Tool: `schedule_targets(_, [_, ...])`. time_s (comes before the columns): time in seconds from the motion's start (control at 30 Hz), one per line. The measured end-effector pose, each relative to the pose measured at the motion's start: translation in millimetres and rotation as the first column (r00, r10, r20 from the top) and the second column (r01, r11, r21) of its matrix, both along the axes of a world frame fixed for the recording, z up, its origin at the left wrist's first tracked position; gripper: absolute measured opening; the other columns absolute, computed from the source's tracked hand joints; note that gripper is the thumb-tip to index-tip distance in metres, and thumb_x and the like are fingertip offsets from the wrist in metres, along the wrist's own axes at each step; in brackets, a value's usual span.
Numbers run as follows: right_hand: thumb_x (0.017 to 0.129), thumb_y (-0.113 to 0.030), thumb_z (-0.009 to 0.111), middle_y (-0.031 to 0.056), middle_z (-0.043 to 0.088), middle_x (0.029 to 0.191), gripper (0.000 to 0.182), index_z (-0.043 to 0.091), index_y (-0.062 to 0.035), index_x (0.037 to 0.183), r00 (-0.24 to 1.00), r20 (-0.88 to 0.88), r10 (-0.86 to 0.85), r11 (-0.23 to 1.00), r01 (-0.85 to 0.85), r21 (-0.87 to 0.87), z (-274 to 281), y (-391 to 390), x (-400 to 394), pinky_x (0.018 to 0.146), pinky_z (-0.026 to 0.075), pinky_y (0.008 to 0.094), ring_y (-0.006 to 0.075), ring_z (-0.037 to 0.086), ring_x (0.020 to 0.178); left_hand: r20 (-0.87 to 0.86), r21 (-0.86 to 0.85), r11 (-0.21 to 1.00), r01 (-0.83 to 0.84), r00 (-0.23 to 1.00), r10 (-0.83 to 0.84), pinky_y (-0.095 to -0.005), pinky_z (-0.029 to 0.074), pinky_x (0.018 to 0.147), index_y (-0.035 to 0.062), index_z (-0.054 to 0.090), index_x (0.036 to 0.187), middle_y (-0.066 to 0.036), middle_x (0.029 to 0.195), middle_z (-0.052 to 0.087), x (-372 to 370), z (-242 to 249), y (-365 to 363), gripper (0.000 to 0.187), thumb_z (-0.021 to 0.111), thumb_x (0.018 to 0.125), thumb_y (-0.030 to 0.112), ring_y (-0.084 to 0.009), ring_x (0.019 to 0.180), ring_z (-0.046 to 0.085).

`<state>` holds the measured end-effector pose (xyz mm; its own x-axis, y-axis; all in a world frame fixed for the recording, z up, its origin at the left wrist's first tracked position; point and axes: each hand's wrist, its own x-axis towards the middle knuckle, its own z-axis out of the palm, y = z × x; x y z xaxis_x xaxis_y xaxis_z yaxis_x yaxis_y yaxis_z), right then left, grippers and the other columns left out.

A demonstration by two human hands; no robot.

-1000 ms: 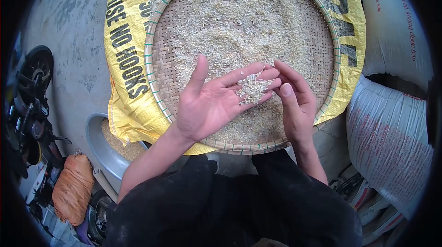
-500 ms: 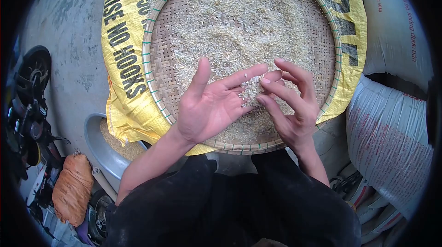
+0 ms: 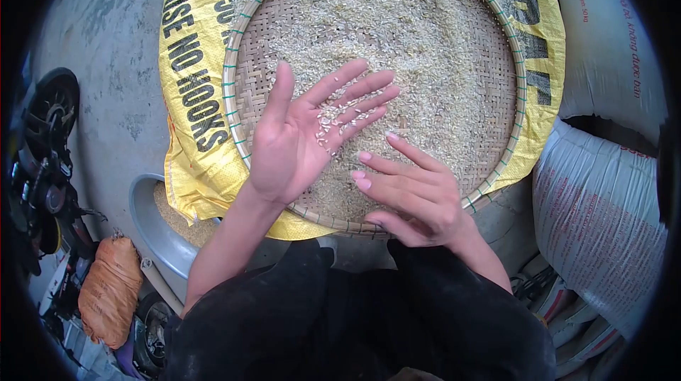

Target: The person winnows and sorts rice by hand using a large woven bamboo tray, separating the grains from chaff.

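Observation:
My left hand (image 3: 291, 136) is palm up above the tray, its fingers stretched out and spread. Some pale rice grains (image 3: 328, 125) lie loose on the palm and along the fingers. To its lower right, my right hand (image 3: 418, 193) hovers palm down over the near rim, fingers apart and nothing in them. Beneath both hands is a round woven bamboo tray (image 3: 250, 72) with a rim bound in green. A broad layer of rice grains (image 3: 425, 47) covers much of its weave.
Under the tray lies a yellow printed sack (image 3: 188, 62). A metal basin (image 3: 145, 203) with grain stands at left, near an orange bundle (image 3: 110, 292) and a motorbike (image 3: 53, 189). Full white sacks (image 3: 596, 203) are stacked at right.
My hands have parted. The left has moved left and up, its fingers spreading with grains on them; the right has dropped away from the left's fingers and opened.

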<state>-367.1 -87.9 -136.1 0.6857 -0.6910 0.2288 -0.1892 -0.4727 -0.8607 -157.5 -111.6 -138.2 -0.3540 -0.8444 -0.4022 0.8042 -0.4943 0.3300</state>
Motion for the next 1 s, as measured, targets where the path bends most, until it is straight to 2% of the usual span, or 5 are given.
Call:
schedule_targets(0.07, [0.081,-0.012,0.077,0.0118,0.070,0.119,0.040,0.067,-0.0021,0.119,0.984,-0.055,-0.169,0.985,0.167,-0.031,-2.4,-6.1,-6.8,0.113,0.038,0.0482,0.0296,0.061,0.123,0.507,-0.100,0.982,0.160,0.858,-0.088,-0.0434,0.031,0.116,-0.0074,0.037,0.146,-0.027,0.141,0.049,14.1,6.3,-8.2,0.069,0.029,0.106,0.049,-0.0333,0.134,0.046])
schedule_targets(0.1, [0.083,-0.009,0.075,0.0132,0.069,0.121,0.038,0.067,-0.0018,0.119,0.938,-0.101,-0.331,0.943,0.325,-0.069,-4.6,-10.6,-9.1,0.112,0.038,0.0472,0.0304,0.059,0.126,0.879,-0.104,0.935,0.339,0.472,-0.074,-0.0403,0.037,0.113,-0.0060,0.043,0.144,-0.022,0.134,0.059,18.9,8.5,-10.9,0.059,0.034,0.108,0.040,-0.0284,0.127,0.054])
schedule_targets(0.37, [0.086,-0.005,0.070,0.0114,0.068,0.109,0.019,0.069,-0.0031,0.105,0.641,-0.254,-0.724,0.689,0.678,-0.257,-32.8,-45.6,-38.9,0.092,0.048,0.0397,0.0290,0.063,0.103,0.980,-0.198,0.970,0.140,0.055,0.192,-0.0243,0.049,0.083,0.0008,0.064,0.123,-0.007,0.108,0.070,40.1,-10.6,-14.7,0.025,0.055,0.102,0.011,-0.0105,0.093,0.063])
schedule_targets(0.87, [0.082,-0.015,0.075,0.0018,0.057,0.085,0.010,0.068,-0.0100,0.087,0.804,-0.334,-0.492,0.846,0.351,-0.402,-38.1,-69.5,-3.3,0.080,0.039,0.0352,0.0207,0.055,0.088,0.959,-0.161,0.961,0.224,0.268,0.098,-0.0254,0.050,0.082,0.0000,0.065,0.119,-0.009,0.100,0.070,11.6,-8.3,-1.2,0.025,0.056,0.102,0.016,-0.0119,0.090,0.064])
schedule_targets(1.0, [0.078,-0.015,0.079,0.0010,0.057,0.083,0.014,0.068,-0.0105,0.085,0.821,-0.255,-0.511,0.843,0.419,-0.337,-27.3,-53.7,0.1,0.077,0.038,0.0351,0.0205,0.055,0.084,0.778,-0.040,0.978,0.205,0.621,-0.098,-0.0306,0.053,0.088,-0.0051,0.059,0.125,-0.015,0.110,0.068,-0.4,-9.4,3.5,0.033,0.047,0.106,0.018,-0.0174,0.097,0.066])
